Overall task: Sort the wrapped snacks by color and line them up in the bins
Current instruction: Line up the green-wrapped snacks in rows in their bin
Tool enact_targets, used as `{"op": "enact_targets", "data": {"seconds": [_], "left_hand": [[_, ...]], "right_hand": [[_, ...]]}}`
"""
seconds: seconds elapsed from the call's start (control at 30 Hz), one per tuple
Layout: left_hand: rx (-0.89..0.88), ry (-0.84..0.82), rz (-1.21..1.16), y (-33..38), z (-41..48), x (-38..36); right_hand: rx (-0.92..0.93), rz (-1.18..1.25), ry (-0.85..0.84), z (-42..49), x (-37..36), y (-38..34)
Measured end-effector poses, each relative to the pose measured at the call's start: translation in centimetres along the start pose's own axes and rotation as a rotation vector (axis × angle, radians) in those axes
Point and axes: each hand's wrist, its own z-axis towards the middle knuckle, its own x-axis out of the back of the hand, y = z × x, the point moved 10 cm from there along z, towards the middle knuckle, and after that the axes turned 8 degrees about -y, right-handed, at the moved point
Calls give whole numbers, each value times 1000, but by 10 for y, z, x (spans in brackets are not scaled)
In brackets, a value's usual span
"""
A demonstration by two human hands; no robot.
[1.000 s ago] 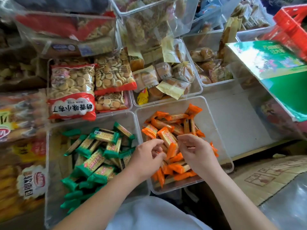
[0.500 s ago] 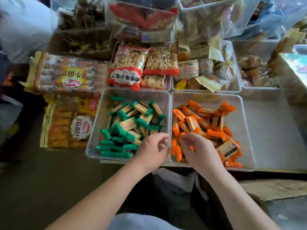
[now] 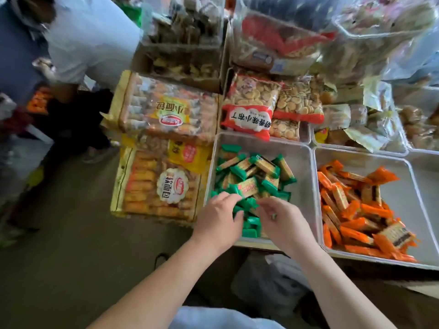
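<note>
- Snacks in green wrappers lie in a loose heap inside a clear bin. They are piled toward its left and near sides, and its right part shows bare bottom.
- The left hand reaches over the clear bin's near left corner, fingers bent down with the tips on the green wrappers. I cannot tell whether it grips any of them.
- The right hand is over the clear bin's near edge, fingers curled inward. A bit of green shows between them, but I cannot tell whether the hand holds a snack.
- The two hands are close together but apart, with green wrappers showing between them inside the clear bin.
- Snacks in orange wrappers are heaped without order in a second bin, which stands against the clear bin's right side.
- Cookie bags with red bands, full of small round biscuits, lie just behind the clear bin.
- Bread packs in yellow-edged wrap lie just left of the clear bin, one behind the other.
- Pale-wrapped pastries sit behind and to the right of the clear bin.
- Another person in a light shirt stands well to the left and behind the clear bin, blurred.
</note>
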Motion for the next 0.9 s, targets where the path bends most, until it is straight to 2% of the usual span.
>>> {"op": "enact_targets", "data": {"seconds": [0.17,0.37,0.6,0.77,0.9], "left_hand": [[-13,-103,-16,-44,11,43],[-21,-192,-57,-56,19,61],[11,-173,-129,-47,55,57],[173,-75,-144,-58,75,61],[229,-41,-147,-66,83,58]], "right_hand": [[-107,-22,-20,35,-35,-49],[-212,38,-11,44,-33,-57],[-81,-14,-40,91,-8,-66],[-5,-143,-131,138,-11,-59],[62,-194,-164,176,-18,-56]]}}
